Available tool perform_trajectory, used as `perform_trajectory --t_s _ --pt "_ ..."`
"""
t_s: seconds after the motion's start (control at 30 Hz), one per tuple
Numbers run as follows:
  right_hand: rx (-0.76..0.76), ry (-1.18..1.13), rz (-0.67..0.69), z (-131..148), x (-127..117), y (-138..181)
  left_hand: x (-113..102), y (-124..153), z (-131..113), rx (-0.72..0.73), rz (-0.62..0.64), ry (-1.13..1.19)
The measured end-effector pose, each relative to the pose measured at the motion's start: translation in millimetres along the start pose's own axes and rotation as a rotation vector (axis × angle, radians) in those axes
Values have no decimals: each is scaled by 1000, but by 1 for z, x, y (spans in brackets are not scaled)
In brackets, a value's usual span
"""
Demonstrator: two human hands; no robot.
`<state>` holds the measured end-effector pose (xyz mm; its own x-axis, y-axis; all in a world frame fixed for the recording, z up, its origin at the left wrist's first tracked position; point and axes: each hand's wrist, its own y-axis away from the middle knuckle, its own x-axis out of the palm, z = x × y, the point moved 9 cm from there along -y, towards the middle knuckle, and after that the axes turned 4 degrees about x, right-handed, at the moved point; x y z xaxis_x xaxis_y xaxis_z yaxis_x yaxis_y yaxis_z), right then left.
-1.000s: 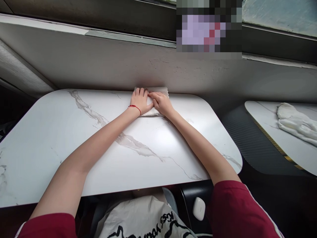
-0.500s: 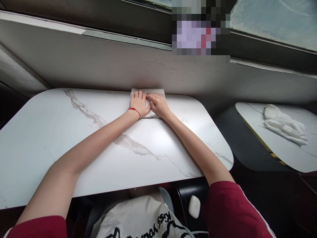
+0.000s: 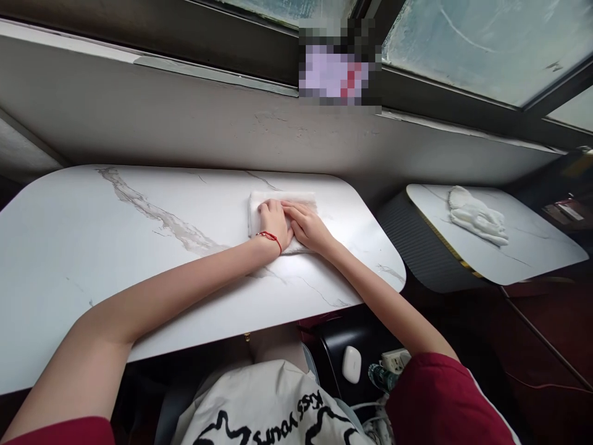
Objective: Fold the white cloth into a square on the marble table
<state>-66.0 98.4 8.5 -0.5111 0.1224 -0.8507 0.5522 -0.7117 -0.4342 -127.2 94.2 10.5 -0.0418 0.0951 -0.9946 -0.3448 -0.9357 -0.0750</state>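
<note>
A folded white cloth (image 3: 303, 196) lies flat on the white marble-patterned tabletop (image 3: 92, 247), toward its right half. My left hand (image 3: 273, 221), with a red string bracelet (image 3: 269, 236) at the wrist, presses on the cloth with its fingers bent, gripping it. Beside it my right hand (image 3: 308, 227) rests on the same cloth, fingers stretched out flat and pointing left. The fingertips of my right hand meet the left hand near its knuckles. Both palms hide the middle of the cloth.
A wall (image 3: 208, 130) runs along the table's far edge, below windows (image 3: 463, 49). On a second marble-patterned table (image 3: 532, 216) at right lies a crumpled white cloth (image 3: 477, 216). Below the near edge are a small white case (image 3: 351, 364) and a power strip (image 3: 395, 360).
Both hands and the cloth have come back from the wall-side edge toward me. The left fingers, straighter before, are now bent. My view has shifted, showing more of the right side.
</note>
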Motion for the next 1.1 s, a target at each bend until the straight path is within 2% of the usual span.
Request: perform_trajectory --t_s 0.33,0.43,0.53,0.8,0.93,1.1 --pt "136 17 -76 48 -44 105 -9 69 -79 189 44 -107" --pt "158 45 -94 54 -50 123 -12 82 -94 261 59 -126" --pt "167 82 -109 56 -51 127 -13 85 -97 262 48 -125" --pt "172 194 -116 38 -49 103 -9 61 -92 294 32 -108" --pt "187 160 -35 7 -47 81 -8 29 -85 251 5 -49" --pt "261 106 36 -46 -46 50 -5 -22 -80 234 -18 24"
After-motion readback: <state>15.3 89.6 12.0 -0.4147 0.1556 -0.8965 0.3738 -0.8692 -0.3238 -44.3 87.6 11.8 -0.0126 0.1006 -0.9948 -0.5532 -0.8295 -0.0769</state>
